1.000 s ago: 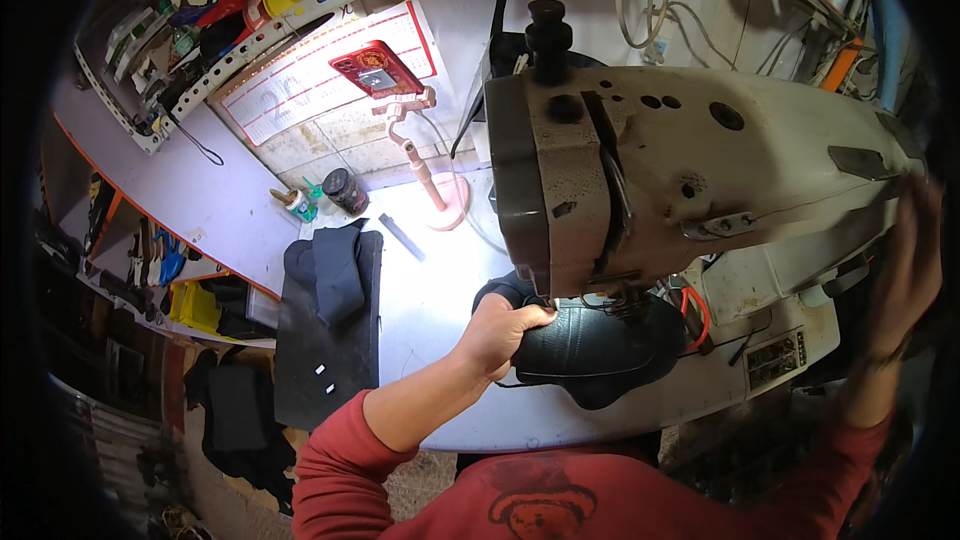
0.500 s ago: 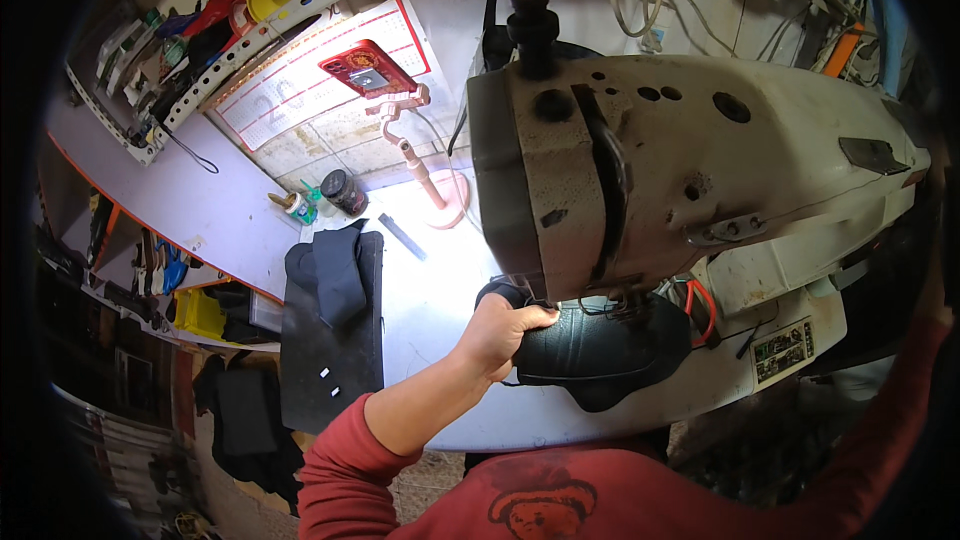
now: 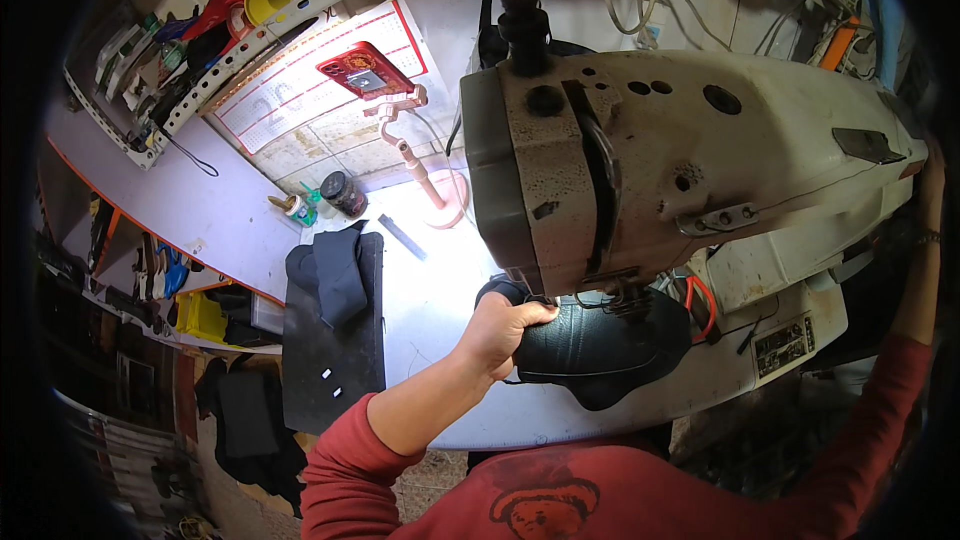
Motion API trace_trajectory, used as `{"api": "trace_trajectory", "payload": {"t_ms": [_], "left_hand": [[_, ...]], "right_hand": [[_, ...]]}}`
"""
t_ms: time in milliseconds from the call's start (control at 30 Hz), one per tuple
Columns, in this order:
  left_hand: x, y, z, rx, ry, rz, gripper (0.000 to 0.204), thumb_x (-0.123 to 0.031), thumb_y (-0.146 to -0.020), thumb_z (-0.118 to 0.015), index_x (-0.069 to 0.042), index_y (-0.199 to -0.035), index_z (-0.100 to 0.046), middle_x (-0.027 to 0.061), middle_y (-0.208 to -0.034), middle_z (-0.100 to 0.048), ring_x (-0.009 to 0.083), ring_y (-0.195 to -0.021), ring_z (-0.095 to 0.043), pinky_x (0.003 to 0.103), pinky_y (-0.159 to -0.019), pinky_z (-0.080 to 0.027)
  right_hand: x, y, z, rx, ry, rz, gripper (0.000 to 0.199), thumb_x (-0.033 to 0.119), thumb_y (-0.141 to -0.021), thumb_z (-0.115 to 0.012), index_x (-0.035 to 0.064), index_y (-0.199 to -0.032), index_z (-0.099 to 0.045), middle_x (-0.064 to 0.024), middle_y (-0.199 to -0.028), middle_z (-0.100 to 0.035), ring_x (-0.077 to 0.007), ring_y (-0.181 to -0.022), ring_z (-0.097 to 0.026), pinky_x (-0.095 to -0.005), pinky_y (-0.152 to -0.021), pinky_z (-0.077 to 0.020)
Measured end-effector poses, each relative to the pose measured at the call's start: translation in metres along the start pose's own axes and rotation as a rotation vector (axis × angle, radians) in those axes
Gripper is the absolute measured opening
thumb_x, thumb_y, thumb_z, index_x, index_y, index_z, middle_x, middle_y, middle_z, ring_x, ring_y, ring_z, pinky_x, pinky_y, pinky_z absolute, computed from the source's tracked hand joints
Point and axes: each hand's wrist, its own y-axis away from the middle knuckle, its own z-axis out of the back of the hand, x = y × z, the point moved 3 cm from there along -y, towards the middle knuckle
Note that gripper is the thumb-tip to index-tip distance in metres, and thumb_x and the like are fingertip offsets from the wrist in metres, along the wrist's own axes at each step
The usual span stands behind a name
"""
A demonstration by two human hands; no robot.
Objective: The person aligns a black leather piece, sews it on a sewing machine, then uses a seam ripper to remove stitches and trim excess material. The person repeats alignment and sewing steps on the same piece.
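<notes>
A sewing machine (image 3: 640, 160) with a worn, pale head fills the right half of the view. Under its needle area lies a black leather piece (image 3: 590, 345) with stitched seams and a curved lower edge. My left hand (image 3: 495, 333) grips the piece's left side, thumb on top, close to the presser foot. That foot and the needle are mostly hidden behind the machine head. At the far right rim, my right hand (image 3: 932, 185) is up against the machine's right end; its fingers are in shadow and cannot be made out.
Red-handled scissors (image 3: 708, 308) lie right of the leather. Black cut pieces (image 3: 340, 275) rest on a dark board (image 3: 325, 370) at the left. Behind stand a pink phone stand (image 3: 430, 185) holding a red phone (image 3: 370, 70), and a dark jar (image 3: 343, 195). A perforated shelf rail (image 3: 290, 25) runs above.
My right hand and forearm have come further into view at the right rim, up to the machine's end. The left hand and the leather piece look unmoved.
</notes>
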Motion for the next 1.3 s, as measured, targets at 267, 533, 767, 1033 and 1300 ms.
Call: {"api": "trace_trajectory", "payload": {"t_ms": [267, 533, 767, 1033, 1300], "left_hand": [[0.0, -0.002, 0.0, 0.007, -0.048, 0.024, 0.017, 0.012, -0.084, -0.062, 0.009, -0.101, -0.066, 0.0157, -0.099, -0.068, 0.0211, -0.086, -0.067, 0.031, -0.076, -0.057], [0.003, -0.002, 0.001, 0.014, -0.029, 0.022, 0.016, 0.011, -0.083, -0.061, 0.01, -0.099, -0.064, 0.0145, -0.098, -0.067, 0.0213, -0.085, -0.067, 0.032, -0.075, -0.058], [0.018, -0.005, 0.0, -0.014, 0.031, -0.131, 0.019, 0.006, -0.084, -0.058, 0.007, -0.102, -0.064, 0.0126, -0.097, -0.067, 0.0209, -0.084, -0.068, 0.034, -0.074, -0.058], [0.025, 0.006, -0.009, -0.056, 0.169, -0.169, 0.021, 0.005, -0.085, -0.056, 0.008, -0.105, -0.061, 0.0141, -0.1, -0.066, 0.0231, -0.084, -0.069, 0.036, -0.073, -0.059], [0.02, 0.003, -0.007, -0.112, 0.102, -0.155, 0.013, 0.005, -0.083, -0.058, 0.009, -0.095, -0.062, 0.015, -0.089, -0.067, 0.0246, -0.073, -0.069, 0.037, -0.066, -0.059]], "right_hand": [[-0.017, 0.007, -0.004, -0.123, -0.017, -0.02, 0.043, 0.034, -0.104, -0.039, 0.0146, -0.14, -0.053, -0.0104, -0.144, -0.05, -0.0236, -0.131, -0.05, -0.0347, -0.108, -0.0391], [0.005, 0.036, -0.001, -0.181, 0.04, 0.037, 0.044, 0.034, -0.103, -0.044, 0.0094, -0.137, -0.055, -0.01, -0.136, -0.058, -0.0239, -0.124, -0.055, -0.033, -0.104, -0.0416], [0.044, 0.054, 0.001, -0.277, -0.178, -0.192, 0.047, 0.039, -0.102, -0.046, 0.0067, -0.133, -0.059, -0.0094, -0.13, -0.062, -0.0226, -0.119, -0.059, -0.0321, -0.1, -0.0434], [0.064, 0.054, -0.003, -0.203, -0.272, -0.146, 0.045, 0.037, -0.104, -0.039, 0.0121, -0.138, -0.054, -0.01, -0.135, -0.057, -0.0235, -0.122, -0.056, -0.0338, -0.101, -0.0433], [0.018, 0.003, 0.0, 0.063, -0.141, -0.016, 0.041, 0.026, -0.105, -0.035, 0.0122, -0.139, -0.054, -0.0117, -0.136, -0.056, -0.022, -0.121, -0.057, -0.0329, -0.101, -0.044]]}}
